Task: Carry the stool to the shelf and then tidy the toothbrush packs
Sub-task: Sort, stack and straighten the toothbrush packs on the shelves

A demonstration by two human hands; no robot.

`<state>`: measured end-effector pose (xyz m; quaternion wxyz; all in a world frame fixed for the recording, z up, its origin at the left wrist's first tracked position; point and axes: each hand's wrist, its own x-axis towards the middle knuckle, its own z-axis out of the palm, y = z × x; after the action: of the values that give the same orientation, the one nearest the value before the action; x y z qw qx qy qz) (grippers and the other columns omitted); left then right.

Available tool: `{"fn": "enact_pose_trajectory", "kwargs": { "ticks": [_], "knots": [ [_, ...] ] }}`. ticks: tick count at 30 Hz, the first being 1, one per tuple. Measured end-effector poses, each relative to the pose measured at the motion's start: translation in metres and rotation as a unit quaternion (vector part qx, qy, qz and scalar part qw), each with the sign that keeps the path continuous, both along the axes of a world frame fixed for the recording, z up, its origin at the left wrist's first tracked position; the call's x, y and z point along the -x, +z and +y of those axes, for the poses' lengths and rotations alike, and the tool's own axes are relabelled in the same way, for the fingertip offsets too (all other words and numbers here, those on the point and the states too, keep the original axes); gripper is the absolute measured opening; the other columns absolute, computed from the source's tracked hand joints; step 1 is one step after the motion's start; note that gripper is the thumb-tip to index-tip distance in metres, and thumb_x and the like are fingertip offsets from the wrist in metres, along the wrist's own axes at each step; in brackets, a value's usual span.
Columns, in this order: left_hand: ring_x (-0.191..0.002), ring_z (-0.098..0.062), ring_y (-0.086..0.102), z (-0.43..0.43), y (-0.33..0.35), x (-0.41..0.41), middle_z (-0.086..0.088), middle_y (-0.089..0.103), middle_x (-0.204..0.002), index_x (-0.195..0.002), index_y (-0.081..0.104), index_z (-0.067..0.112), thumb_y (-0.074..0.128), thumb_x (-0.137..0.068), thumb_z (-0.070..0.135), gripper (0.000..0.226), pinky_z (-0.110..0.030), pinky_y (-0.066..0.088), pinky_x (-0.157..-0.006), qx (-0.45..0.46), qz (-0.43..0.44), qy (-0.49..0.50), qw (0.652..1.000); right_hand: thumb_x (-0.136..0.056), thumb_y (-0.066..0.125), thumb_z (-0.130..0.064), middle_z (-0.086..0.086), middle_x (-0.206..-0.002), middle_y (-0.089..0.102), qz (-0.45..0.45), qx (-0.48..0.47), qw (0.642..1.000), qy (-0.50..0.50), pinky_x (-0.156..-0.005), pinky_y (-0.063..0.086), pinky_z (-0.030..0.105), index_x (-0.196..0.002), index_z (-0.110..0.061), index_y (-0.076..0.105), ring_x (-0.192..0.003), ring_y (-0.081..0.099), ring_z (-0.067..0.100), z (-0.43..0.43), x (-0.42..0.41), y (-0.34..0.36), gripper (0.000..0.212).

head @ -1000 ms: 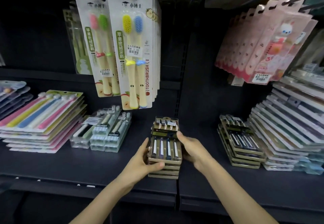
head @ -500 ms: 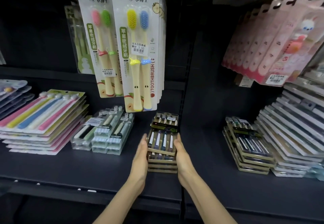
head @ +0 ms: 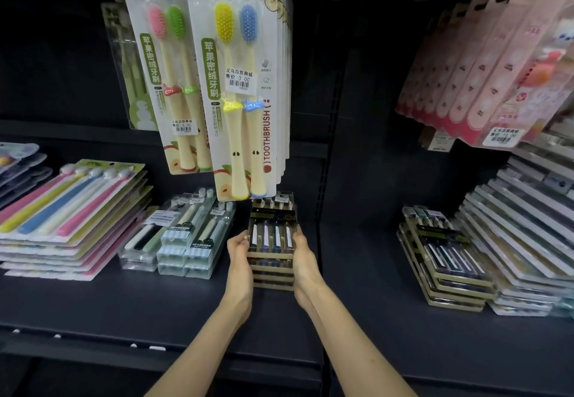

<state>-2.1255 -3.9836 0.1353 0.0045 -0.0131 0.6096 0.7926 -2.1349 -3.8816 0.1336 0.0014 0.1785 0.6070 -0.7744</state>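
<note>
Left hand (head: pixel 239 261) and right hand (head: pixel 306 261) are apart, one on each long side of the centre stack of gold-edged toothbrush packs (head: pixel 271 243). Palms face in and press the stack between them. Fingers run mostly straight along its sides, nothing lifted. Left fingertips (head: pixel 246 237) sit at the top pack's left edge and may hook slightly over it; hard to tell at this angle.

The stack sits flat on the dark shelf (head: pixel 372 328), several packs high. Top pack shows four brushes with white handles.

Relative to that stack:
- directly above, overlapping its far end: hanging card with yellow and blue brushes (head: pixel 239 86), printed "TOOTHBRUSH", price sticker on it
- above and left: hanging card with pink and green brushes (head: pixel 169 70)
- just beside it on the left: clear boxed toothbrushes (head: pixel 180 243), stacked, lying flat
- well to the left: fanned pile of flat pastel packs (head: pixel 71 213)
- well to the right: second gold-edged stack (head: pixel 447 261), skewed, packs not squared up
- further right, touching that second stack: stepped pile of flat pale packs (head: pixel 528 226)
- above and right: row of pink hanging packs (head: pixel 484 64), blurred
</note>
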Motion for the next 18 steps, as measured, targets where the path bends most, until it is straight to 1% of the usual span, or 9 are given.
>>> {"fn": "enact_pose_trajectory", "kwargs": {
  "ticks": [2,3,6,7,8,10,12,15,18],
  "knots": [
    [-0.097,-0.013,0.058,0.0,-0.002,0.001,-0.002,0.06,-0.112,-0.124,0.044,0.022,0.028,-0.102,0.029,0.028,-0.026,0.044,-0.071,-0.009,-0.003,0.001,1.0,-0.1,0.03,-0.048,0.003,-0.115,0.067,0.003,0.017,1.0,-0.001,-0.092,0.052,0.042,-0.129,-0.033,0.054,-0.102,0.064,0.02,0.0,-0.002,0.002,0.041],
    [-0.1,-0.015,0.058,0.0,-0.003,0.001,-0.004,0.06,-0.113,-0.124,0.045,0.021,0.029,-0.101,0.029,0.028,-0.028,0.045,-0.073,-0.014,-0.005,-0.001,1.0,-0.1,0.03,-0.048,0.004,-0.117,0.066,0.0,0.021,1.0,-0.002,-0.092,0.052,0.042,-0.13,-0.034,0.053,-0.103,0.064,0.02,-0.001,-0.004,0.001,0.041],
    [-0.1,-0.016,0.061,-0.001,-0.004,0.003,-0.002,0.065,-0.11,-0.122,0.05,0.025,0.032,-0.1,0.033,0.029,-0.031,0.047,-0.074,-0.029,-0.015,0.0,0.999,-0.101,0.029,-0.045,0.001,-0.136,0.055,0.015,0.018,1.0,0.008,-0.102,0.045,0.045,-0.141,-0.045,0.035,-0.12,0.055,0.02,-0.002,-0.01,-0.001,0.041],
    [-0.099,-0.016,0.062,-0.001,-0.004,0.004,-0.001,0.066,-0.109,-0.121,0.052,0.027,0.033,-0.1,0.034,0.029,-0.031,0.047,-0.074,-0.028,-0.016,0.001,0.999,-0.102,0.028,-0.042,-0.001,-0.138,0.053,0.025,0.018,0.999,0.009,-0.102,0.045,0.044,-0.144,-0.046,0.028,-0.121,0.054,0.019,-0.001,-0.012,-0.002,0.043],
    [-0.099,-0.015,0.063,-0.002,-0.005,0.004,0.0,0.067,-0.108,-0.121,0.053,0.027,0.033,-0.099,0.035,0.03,-0.031,0.047,-0.073,-0.026,-0.017,0.0,1.0,-0.103,0.028,-0.038,-0.003,-0.137,0.054,0.033,0.018,0.999,0.013,-0.1,0.046,0.041,-0.145,-0.045,0.027,-0.119,0.055,0.017,-0.001,-0.014,-0.001,0.043],
    [-0.1,-0.015,0.063,-0.002,-0.006,0.003,-0.001,0.067,-0.11,-0.122,0.052,0.026,0.032,-0.1,0.035,0.031,-0.03,0.047,-0.074,-0.022,-0.013,-0.004,1.0,-0.103,0.027,-0.033,-0.005,-0.129,0.059,0.047,0.013,0.999,0.014,-0.094,0.05,0.036,-0.142,-0.044,0.032,-0.112,0.058,0.014,0.003,-0.017,-0.002,0.041],
    [-0.101,-0.015,0.061,-0.003,-0.005,0.002,-0.002,0.065,-0.111,-0.124,0.05,0.024,0.031,-0.1,0.033,0.032,-0.029,0.046,-0.073,-0.02,-0.008,-0.006,1.0,-0.103,0.026,-0.031,-0.005,-0.122,0.063,0.054,0.005,0.998,0.014,-0.093,0.051,0.036,-0.139,-0.043,0.039,-0.108,0.061,0.014,0.003,-0.018,-0.001,0.04],
    [-0.1,-0.013,0.06,-0.002,-0.002,-0.002,0.0,0.063,-0.11,-0.124,0.048,0.023,0.03,-0.101,0.032,0.031,-0.027,0.045,-0.072,-0.019,-0.004,-0.008,1.0,-0.102,0.027,-0.033,-0.003,-0.13,0.059,0.05,-0.006,0.999,0.014,-0.1,0.047,0.042,-0.14,-0.044,0.04,-0.114,0.058,0.015,0.004,-0.017,-0.003,0.041],
    [-0.103,-0.015,0.059,-0.002,-0.003,-0.004,-0.002,0.062,-0.112,-0.121,0.047,0.024,0.029,-0.101,0.031,0.028,-0.029,0.047,-0.076,-0.011,0.0,-0.013,1.0,-0.102,0.027,-0.037,-0.003,-0.134,0.057,0.048,-0.011,0.999,0.023,-0.102,0.046,0.046,-0.143,-0.043,0.036,-0.117,0.057,0.016,0.006,-0.014,-0.006,0.043]
  ]
}}
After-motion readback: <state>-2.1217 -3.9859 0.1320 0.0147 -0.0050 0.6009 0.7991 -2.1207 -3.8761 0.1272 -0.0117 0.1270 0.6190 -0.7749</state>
